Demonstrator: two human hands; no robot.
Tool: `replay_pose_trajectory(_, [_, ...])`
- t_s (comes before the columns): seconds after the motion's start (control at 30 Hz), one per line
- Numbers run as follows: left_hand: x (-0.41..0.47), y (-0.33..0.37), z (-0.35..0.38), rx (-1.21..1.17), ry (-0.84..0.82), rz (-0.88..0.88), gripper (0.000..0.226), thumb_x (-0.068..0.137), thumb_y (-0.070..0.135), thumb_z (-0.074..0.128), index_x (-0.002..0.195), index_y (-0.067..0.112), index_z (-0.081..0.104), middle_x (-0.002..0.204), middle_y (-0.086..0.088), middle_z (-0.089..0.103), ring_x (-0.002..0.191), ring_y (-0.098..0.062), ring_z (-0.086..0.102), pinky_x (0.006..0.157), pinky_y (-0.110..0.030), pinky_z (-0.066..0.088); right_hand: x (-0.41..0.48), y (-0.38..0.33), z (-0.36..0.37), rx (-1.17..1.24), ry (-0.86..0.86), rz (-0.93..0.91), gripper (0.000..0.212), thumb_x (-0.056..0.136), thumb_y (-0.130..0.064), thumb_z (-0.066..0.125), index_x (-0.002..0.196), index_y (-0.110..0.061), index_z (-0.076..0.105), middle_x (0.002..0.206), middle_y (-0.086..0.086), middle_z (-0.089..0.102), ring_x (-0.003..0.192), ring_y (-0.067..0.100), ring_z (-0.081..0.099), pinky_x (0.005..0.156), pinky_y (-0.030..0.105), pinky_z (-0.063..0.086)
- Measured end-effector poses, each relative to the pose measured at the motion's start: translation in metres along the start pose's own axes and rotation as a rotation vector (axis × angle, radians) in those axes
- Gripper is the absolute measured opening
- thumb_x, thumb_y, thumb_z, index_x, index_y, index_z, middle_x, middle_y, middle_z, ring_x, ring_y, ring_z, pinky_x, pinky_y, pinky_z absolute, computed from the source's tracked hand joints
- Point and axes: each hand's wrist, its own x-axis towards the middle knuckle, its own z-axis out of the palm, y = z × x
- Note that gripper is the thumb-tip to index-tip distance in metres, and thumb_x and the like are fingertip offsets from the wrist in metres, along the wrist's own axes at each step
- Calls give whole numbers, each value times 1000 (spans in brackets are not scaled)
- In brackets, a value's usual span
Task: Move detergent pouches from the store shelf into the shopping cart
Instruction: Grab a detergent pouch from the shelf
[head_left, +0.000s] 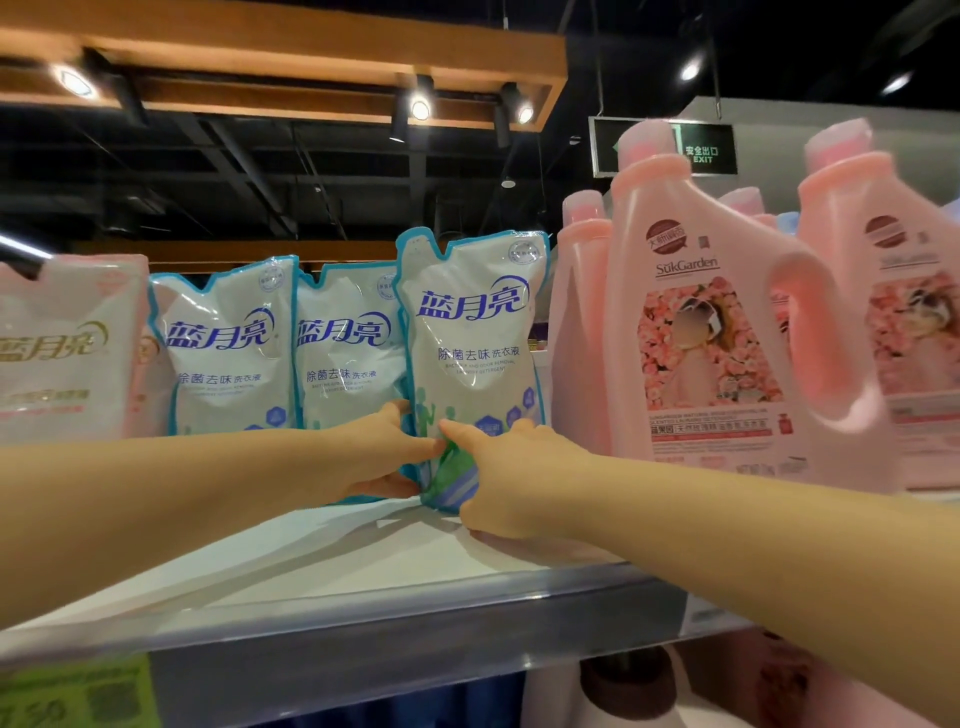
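Detergent pouch (470, 332) is white, blue-edged, with blue lettering.

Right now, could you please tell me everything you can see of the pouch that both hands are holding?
The front pouch is a glossy, soft-looking plastic bag, white with a blue border, blue Chinese lettering and green figures low down, with a notched top. It stands upright on or just above the white shelf, between a matching pouch and a pink jug. The left hand and right hand grip its lower end from either side.
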Motion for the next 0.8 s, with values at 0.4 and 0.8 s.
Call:
replay_pose_trajectory(0.4, [-16,24,2,98,-73,-31,23,92,18,58,112,18,47,91,0,60,90,-20,62,87,-31,52,0,-2,-6,-23,-45,26,76,94,-31,45,150,-34,-5,146,20,29,129,41,33,104,42,35])
replay_pose_trajectory(0.8, [-69,34,-4,567,303,222,51,88,39,60,131,17,45,115,-6,60,95,-19,59,79,-30,50,-28,9,-22,110,193,84,60,88,-30,50,143,-27,27,126,7,52,112,28,52,84,36,45])
